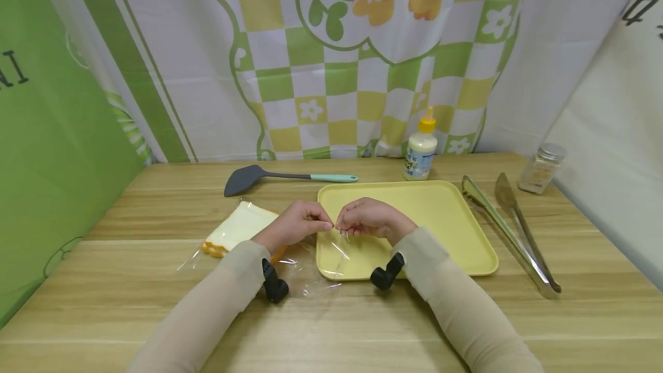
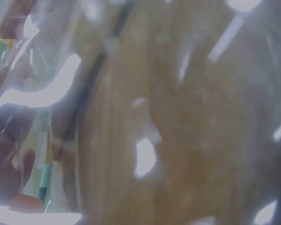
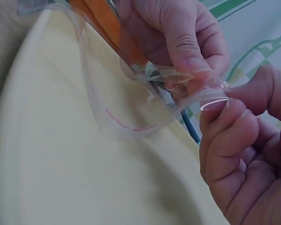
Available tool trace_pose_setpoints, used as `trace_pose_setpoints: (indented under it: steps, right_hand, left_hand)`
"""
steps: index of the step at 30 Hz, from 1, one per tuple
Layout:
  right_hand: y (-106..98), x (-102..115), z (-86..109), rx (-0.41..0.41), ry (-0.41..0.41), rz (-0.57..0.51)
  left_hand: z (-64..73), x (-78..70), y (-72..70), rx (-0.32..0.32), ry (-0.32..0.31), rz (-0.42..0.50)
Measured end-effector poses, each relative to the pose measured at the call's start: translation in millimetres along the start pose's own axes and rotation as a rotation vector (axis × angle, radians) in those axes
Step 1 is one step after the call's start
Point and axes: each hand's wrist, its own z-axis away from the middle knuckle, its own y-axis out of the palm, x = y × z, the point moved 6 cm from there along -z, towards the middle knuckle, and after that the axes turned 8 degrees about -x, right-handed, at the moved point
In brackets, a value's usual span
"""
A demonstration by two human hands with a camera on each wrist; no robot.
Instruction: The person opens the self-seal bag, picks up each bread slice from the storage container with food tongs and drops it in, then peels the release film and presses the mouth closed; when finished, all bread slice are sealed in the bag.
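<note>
My left hand [image 1: 297, 224] and right hand [image 1: 374, 217] meet over the left part of a yellow tray [image 1: 425, 258]. Thumb and fingers of each pinch the edge of a clear plastic bag [image 1: 331, 261]. In the right wrist view the bag's strip [image 3: 131, 129], with small red print, sags from the fingertips. White bread slices [image 1: 240, 224] with orange-brown crust lie left of my left hand, with clear plastic around them; my forearm hides part of them. Shiny, blurred plastic [image 2: 168, 117] fills most of the left wrist view.
Behind the bread lies a dark spatula [image 1: 246, 179] with a mint handle. A yellow-capped squeeze bottle [image 1: 420, 151] stands behind the tray. To the tray's right are metal tongs [image 1: 510, 235] and a glass jar [image 1: 541, 170] with a silver lid. A patterned curtain [image 1: 342, 79] hangs behind the table.
</note>
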Motion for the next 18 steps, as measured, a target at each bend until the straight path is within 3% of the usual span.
trace_pose_setpoints:
  steps: [9,18]
  right_hand:
    - [-2.5,-1.3,1.9,-0.027,0.025,0.01]
    - [-1.6,-0.2,3.0,0.031,0.025,0.006]
  left_hand:
    - [-1.3,-1.0,0.2,-0.002,-0.014,0.002]
    - [-1.1,2.5,1.2,-0.002,-0.036,-0.004]
